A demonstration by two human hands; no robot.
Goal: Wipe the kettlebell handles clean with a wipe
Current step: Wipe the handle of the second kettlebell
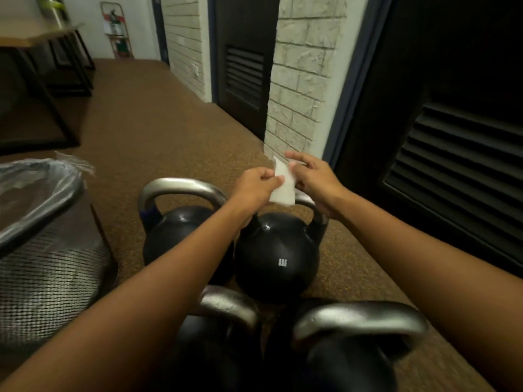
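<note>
While both hands hold the wipe (pixel 283 185) up at mid-frame, the left hand (pixel 256 183) pinches its left edge and the right hand (pixel 314 179) pinches its upper right side. The wipe hangs directly above the handle (pixel 317 213) of the centre kettlebell (pixel 278 256). That handle is mostly hidden and seems to run left to right. Both hands are about equally near, so the move is likely straight down.

Four kettlebells (pixel 175 239) stand on the floor (pixel 158 123) in two rows of two. A wipe (pixel 283 185) is above the rear-right kettlebell (pixel 278 258). A bin (pixel 42 250) stands left, a table (pixel 36 35) behind it, doors (pixel 452 137) right.
</note>
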